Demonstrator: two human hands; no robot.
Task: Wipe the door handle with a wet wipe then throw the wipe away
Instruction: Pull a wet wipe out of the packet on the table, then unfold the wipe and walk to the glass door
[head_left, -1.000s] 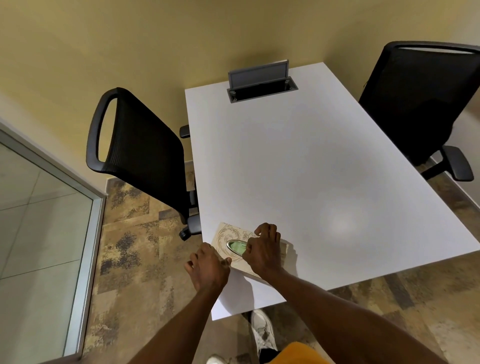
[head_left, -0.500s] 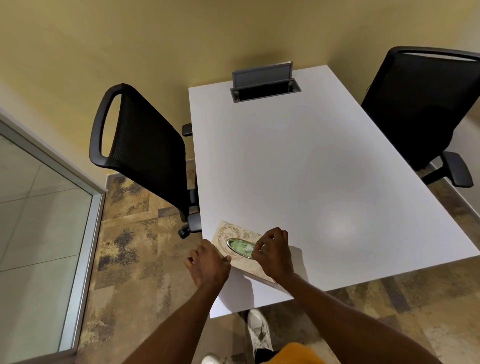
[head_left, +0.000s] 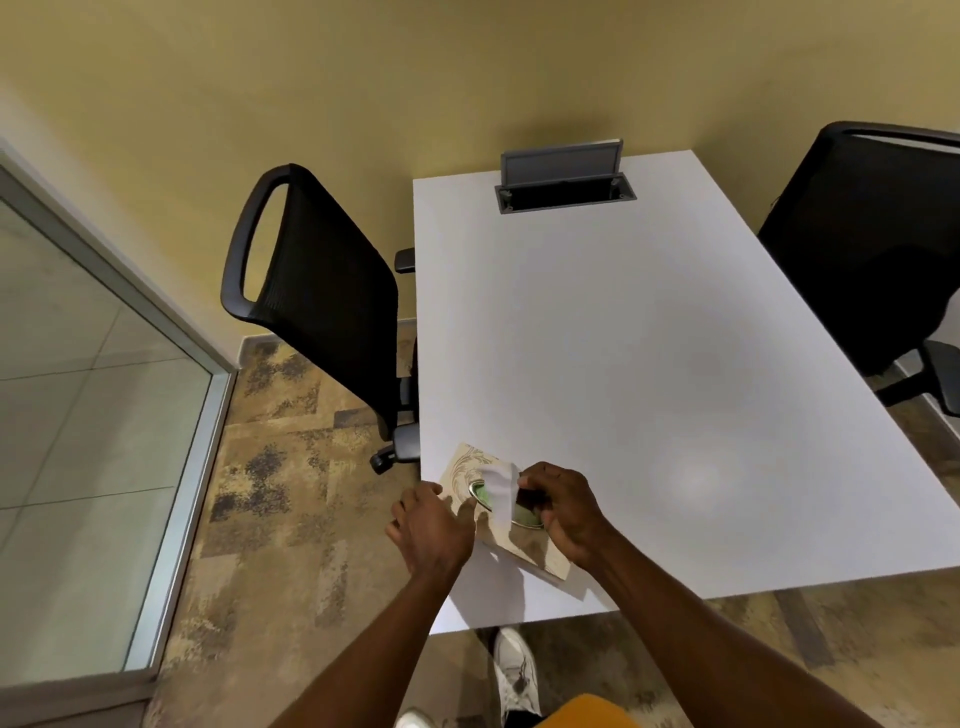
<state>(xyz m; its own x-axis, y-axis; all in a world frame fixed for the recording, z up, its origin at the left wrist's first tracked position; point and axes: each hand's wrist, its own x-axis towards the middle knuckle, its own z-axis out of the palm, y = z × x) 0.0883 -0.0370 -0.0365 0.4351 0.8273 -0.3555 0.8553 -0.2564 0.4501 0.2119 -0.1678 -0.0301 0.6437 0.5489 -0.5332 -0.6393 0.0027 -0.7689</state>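
We stand at the near corner of the white table (head_left: 649, 364), both hands on a beige wipe pack (head_left: 511, 538) lying by its edge. Our left hand (head_left: 431, 525) presses the pack's near end, fingers curled, pinching nothing. Our right hand (head_left: 566, 509) is closed on a white wet wipe (head_left: 498, 491), which rises out of the pack's green oval opening (partly hidden by the sheet). A black chair (head_left: 322, 291) stands left of the table, another at the right.
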